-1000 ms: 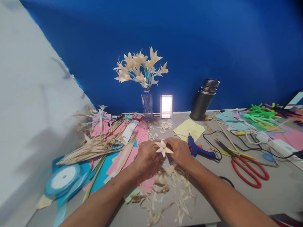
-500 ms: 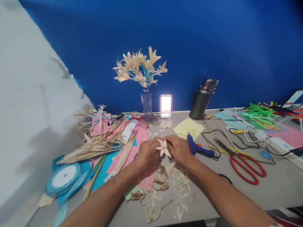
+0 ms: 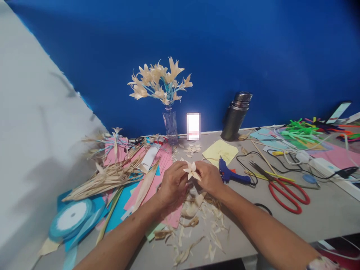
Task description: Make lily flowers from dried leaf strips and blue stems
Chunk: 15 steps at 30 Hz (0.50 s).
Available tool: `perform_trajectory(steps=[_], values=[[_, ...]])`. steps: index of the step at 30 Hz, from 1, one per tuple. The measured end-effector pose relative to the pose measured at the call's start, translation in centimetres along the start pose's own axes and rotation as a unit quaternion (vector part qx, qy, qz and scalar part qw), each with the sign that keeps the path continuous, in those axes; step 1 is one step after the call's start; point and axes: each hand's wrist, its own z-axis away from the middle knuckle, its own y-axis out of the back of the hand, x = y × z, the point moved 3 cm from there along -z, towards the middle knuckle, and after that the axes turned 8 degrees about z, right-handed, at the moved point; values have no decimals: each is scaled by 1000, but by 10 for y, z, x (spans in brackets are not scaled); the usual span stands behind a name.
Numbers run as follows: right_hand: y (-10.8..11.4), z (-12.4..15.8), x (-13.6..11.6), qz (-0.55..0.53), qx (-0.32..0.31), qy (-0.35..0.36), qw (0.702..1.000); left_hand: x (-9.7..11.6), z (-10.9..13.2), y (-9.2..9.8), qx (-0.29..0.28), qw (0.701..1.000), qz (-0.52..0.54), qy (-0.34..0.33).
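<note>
Pale flower (image 3: 192,171) between left hand (image 3: 172,184) and right hand (image 3: 210,177).

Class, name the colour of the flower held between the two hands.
Pale cream; the flower shows best in the head view.

Clear plastic bottle (image 3: 170,125): my landmark; its outline reads faintly against the backdrop.
Smooth deep-blue wall (image 3: 239,48), behind the bottle: dim to me, blackening at the top corner far right of it.
Matte white wall (image 3: 25,112), left of the bottle: greyish, with soft-edged shadows.
Glowing white upright rectangle (image 3: 193,126), just right of the bottle: blown out, pixelated, haloed; my brightest spot.
Dark cylindrical metal flask (image 3: 234,120), farther right of the bottle: glinting lid, shadow falling leftward, so I read light from the right; its lean looks like wide-lens stretch.
Cream star-shaped flower (image 3: 191,170), in front of the bottle: pale, fairly crisp to me.
</note>
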Motion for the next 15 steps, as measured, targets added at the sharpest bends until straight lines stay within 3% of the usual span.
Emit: perform_trajectory(steps=[9,15], values=[[-4,0,3,-4,21,-13,1000,-2,1,-1,73,993,61,67],[-7,0,5,-7,19,-26,999,0,1,-2,84,989,59,103]])
